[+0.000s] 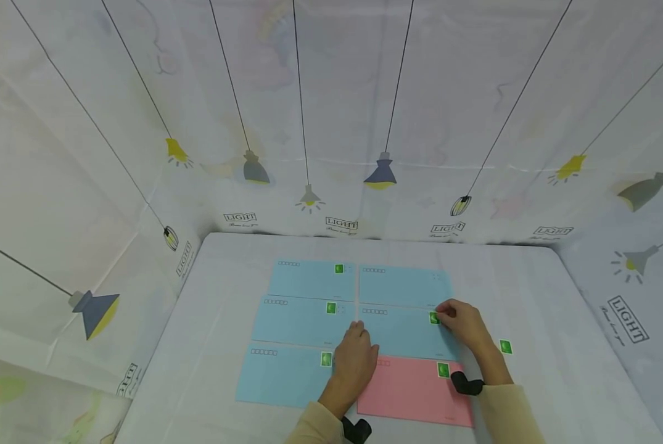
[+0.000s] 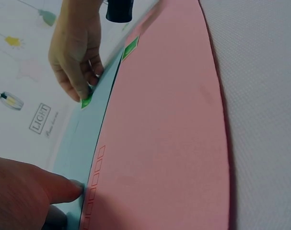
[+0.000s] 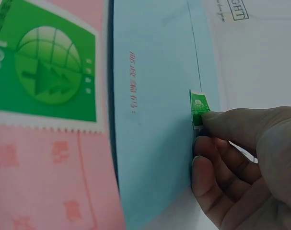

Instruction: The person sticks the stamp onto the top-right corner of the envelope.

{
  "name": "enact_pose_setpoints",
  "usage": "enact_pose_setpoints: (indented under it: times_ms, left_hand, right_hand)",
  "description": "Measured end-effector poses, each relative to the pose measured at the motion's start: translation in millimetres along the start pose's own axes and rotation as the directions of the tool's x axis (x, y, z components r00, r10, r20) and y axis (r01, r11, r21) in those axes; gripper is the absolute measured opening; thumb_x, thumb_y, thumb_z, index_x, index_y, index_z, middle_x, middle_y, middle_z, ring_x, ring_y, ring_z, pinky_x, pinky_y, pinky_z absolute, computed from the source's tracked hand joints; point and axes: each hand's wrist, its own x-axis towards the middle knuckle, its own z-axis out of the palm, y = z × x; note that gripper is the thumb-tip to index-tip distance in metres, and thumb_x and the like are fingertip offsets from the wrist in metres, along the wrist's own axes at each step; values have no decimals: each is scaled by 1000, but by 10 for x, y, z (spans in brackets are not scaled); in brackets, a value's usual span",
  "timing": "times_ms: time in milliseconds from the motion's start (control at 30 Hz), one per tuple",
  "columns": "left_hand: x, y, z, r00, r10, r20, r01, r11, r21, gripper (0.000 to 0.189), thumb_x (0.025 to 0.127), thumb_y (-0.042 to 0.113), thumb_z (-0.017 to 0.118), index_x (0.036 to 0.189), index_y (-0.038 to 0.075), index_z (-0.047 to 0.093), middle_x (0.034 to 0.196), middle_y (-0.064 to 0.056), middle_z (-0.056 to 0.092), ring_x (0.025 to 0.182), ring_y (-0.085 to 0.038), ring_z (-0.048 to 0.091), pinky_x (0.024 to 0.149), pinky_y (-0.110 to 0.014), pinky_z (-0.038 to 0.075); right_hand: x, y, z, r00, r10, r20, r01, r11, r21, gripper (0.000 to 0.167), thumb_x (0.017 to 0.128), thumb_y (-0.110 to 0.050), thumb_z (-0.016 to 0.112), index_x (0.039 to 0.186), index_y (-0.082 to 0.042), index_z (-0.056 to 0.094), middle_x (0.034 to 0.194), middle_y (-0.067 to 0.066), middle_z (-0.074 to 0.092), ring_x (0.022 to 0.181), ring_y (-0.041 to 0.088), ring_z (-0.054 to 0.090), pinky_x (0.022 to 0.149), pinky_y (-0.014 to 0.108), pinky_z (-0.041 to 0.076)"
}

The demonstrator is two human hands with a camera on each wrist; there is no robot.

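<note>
My right hand (image 1: pixel 464 324) pinches a small green postage stamp (image 3: pixel 199 109) between thumb and fingers. The stamp is at the upper right corner of a blue envelope (image 1: pixel 403 333), the middle one of the right column. My left hand (image 1: pixel 356 357) rests at the left edge of that envelope, near the top of the pink envelope (image 1: pixel 414 398); its fingers point forward. In the left wrist view its thumb (image 2: pixel 64 189) touches down close to the border between blue and pink. The pink envelope bears a green stamp (image 1: pixel 443 370) at its upper right.
Several other blue envelopes lie flat: three in the left column (image 1: pixel 292 376), each with a green stamp, and one at the back right (image 1: pixel 403 287) with no stamp visible. A loose stamp (image 1: pixel 506 346) lies right of my right hand on the white tabletop (image 1: pixel 564 388).
</note>
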Motion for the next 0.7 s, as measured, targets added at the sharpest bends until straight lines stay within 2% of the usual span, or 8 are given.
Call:
enact_pose_setpoints:
  times_ms: [467,700]
  left_hand:
    - [9,3,-8,1000,-1,16,1,1000,13,45,93,33,72,118,-4,70,132,-13,66,122,-26,65,84,-32,61]
    - [4,2,-7,1000,10,-9,-10,1000,14,44,92,33,73,115,-4,71,130,-13,67,122,-25,65,82,-31,61]
  right_hand:
    - [22,18,81,999,18,-44,-20,999,-37,14,94,-14,67,102,-2,68,93,12,69,83,23,60,70,35,50]
    - [8,28,94,998,-30,-48,27,998,-53,12,93,-13,68,99,-2,71,96,14,70,87,26,63,74,42,53]
